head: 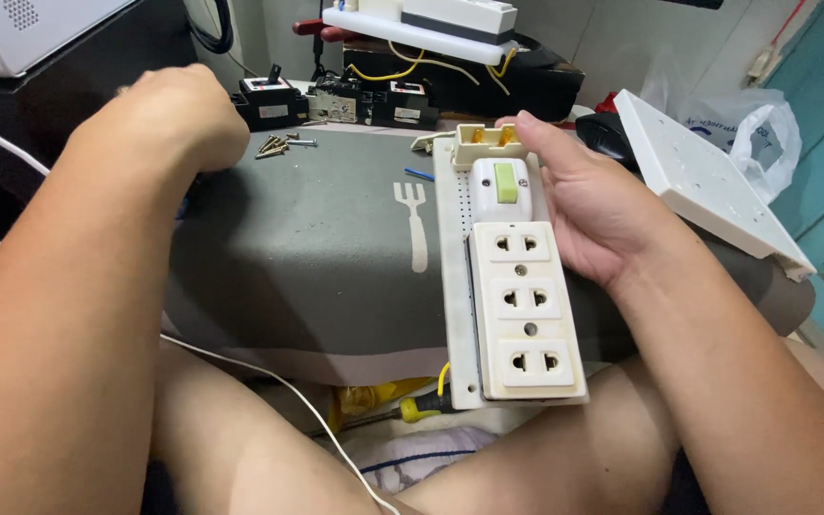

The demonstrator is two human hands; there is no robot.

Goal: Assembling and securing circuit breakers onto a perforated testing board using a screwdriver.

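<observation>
My right hand (595, 205) grips a long white power board (457, 286) from its right side, tilted up over my lap. The board carries three cream outlet sockets (526, 305), a rocker switch with a green button (505, 186) and a small cream terminal block (484, 143) at its far end. A yellow wire (442, 377) hangs from under its near end. My left hand (178, 114) reaches forward and left to the far left edge of a grey mat (317, 248); its fingers are hidden behind the wrist. A small pile of screws (278, 145) lies just right of that hand.
Three black breaker-like parts (336, 100) line the mat's far edge. A white panel with yellow wires (422, 29) rests on a black box behind. A white cover plate (708, 181) leans at right beside a plastic bag (746, 124). A yellow-handled screwdriver (412, 408) lies near my knees.
</observation>
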